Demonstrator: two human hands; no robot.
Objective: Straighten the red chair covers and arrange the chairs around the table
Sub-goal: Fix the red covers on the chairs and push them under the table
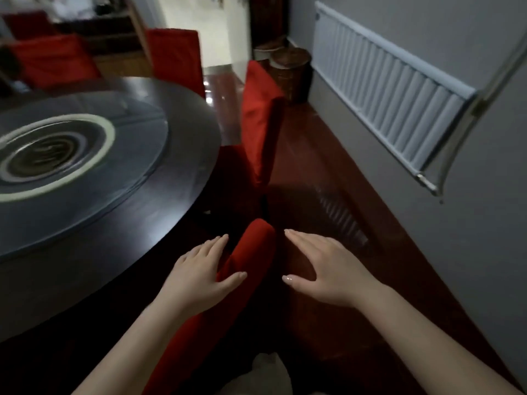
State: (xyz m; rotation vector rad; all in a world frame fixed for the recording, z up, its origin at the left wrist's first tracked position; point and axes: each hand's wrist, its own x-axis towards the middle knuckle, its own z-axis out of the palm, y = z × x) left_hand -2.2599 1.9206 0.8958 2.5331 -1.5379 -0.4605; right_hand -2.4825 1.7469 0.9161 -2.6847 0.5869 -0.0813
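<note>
A red-covered chair back runs from the bottom centre up toward the dark round table. My left hand lies flat on its left side with fingers straight and the thumb across the red cover. My right hand hovers just right of the chair back, fingers straight and spread, holding nothing. A second red-covered chair stands further along the table edge. A third red chair and a fourth stand at the far side.
A glass turntable sits on the table. A white radiator hangs on the grey wall at right. Two wicker baskets stand by the wall beyond the second chair. Glossy red-brown floor runs between chairs and wall.
</note>
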